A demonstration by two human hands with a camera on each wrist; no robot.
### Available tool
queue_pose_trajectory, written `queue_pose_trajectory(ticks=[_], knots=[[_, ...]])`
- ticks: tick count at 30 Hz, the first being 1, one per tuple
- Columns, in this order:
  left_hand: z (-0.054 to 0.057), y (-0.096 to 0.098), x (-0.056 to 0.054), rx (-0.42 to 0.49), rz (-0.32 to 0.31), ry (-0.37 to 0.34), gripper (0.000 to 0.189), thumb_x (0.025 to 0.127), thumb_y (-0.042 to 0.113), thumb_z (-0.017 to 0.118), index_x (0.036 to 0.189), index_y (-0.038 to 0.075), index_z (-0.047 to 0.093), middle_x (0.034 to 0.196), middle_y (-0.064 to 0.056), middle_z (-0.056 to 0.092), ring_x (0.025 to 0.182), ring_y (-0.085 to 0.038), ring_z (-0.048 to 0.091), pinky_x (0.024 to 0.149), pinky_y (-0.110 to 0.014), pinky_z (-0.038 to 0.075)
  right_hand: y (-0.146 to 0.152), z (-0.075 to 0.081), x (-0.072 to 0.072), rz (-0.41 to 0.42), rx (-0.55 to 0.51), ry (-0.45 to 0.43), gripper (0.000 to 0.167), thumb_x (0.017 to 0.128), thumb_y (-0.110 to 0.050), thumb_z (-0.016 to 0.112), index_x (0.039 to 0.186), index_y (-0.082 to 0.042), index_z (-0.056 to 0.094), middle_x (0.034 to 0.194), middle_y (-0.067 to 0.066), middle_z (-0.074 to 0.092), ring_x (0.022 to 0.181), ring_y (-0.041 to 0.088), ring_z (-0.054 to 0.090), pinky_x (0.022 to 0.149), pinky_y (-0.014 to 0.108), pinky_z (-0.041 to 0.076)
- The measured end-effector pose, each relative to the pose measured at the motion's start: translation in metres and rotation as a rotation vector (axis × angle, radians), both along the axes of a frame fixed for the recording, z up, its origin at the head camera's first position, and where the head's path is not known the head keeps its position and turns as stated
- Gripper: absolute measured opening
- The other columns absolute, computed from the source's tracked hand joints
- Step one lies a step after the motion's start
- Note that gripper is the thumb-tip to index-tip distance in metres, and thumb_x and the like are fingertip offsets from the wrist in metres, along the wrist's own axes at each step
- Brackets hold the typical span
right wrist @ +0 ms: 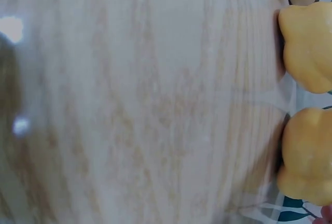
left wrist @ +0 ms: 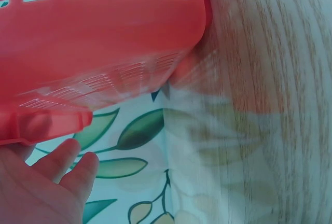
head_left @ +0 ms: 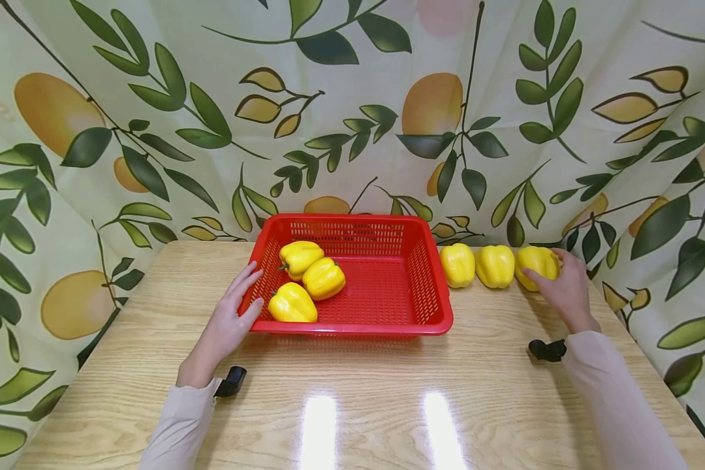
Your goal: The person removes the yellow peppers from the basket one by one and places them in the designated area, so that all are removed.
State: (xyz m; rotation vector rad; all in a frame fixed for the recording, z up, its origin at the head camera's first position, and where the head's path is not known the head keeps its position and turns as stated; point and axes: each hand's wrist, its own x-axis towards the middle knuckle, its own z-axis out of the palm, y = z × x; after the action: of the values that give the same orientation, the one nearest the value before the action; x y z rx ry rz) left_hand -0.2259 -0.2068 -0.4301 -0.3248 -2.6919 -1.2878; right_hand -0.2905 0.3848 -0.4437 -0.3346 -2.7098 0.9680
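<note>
A red plastic basket stands on the wooden table with three yellow bell peppers in its left part: one at the back, one beside it and one in front. My left hand holds the basket's left rim, thumb over the edge; in the left wrist view its fingers extend just below the lip. To the basket's right, three more peppers stand in a row. My right hand grips the rightmost bell pepper, thumb in front and fingers partly hidden behind it.
The left pepper of the row stands close to the basket's right wall, with the middle pepper beside it. A leaf-and-fruit patterned cloth hangs behind the table. Black straps or mounts sit at both wrists.
</note>
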Motion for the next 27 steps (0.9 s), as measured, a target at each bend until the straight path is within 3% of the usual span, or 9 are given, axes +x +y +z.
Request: queue_pose_trajectory(ticks=[12, 21, 27], knots=[[0.001, -0.001, 0.001, -0.007, -0.001, -0.009, 0.056, 0.097, 0.01, 0.052, 0.151, 0.005, 0.038, 0.165, -0.009, 0.023, 0.15, -0.04, 0.023, 0.11, -0.064, 0.036, -0.008, 0.011, 0.006, 0.023, 0.049, 0.09, 0.073, 0.095, -0.032, 0.064, 0.147, 0.009, 0.034, 0.143, 0.038, 0.036, 0.129, 0.053, 0.032, 0.107, 0.068, 0.028], [0.002, 0.0, 0.002, -0.006, -0.003, -0.004, 0.056, 0.097, 0.009, 0.052, 0.151, 0.004, 0.039, 0.165, -0.01, 0.023, 0.15, -0.04, 0.023, 0.111, -0.065, 0.034, -0.015, 0.019, 0.011, 0.048, 0.022, 0.12, 0.07, 0.095, -0.031, 0.064, 0.147, 0.007, 0.036, 0.147, 0.035, 0.036, 0.132, 0.052, 0.031, 0.111, 0.069, 0.024], [0.001, 0.0, 0.001, -0.004, -0.002, 0.007, 0.056, 0.096, 0.009, 0.053, 0.15, 0.003, 0.039, 0.165, -0.01, 0.024, 0.15, -0.039, 0.023, 0.112, -0.065, 0.033, -0.023, 0.023, 0.015, 0.06, 0.035, 0.155, 0.066, 0.094, -0.03, 0.065, 0.144, 0.006, 0.041, 0.141, 0.034, 0.041, 0.128, 0.05, 0.037, 0.104, 0.067, 0.032]])
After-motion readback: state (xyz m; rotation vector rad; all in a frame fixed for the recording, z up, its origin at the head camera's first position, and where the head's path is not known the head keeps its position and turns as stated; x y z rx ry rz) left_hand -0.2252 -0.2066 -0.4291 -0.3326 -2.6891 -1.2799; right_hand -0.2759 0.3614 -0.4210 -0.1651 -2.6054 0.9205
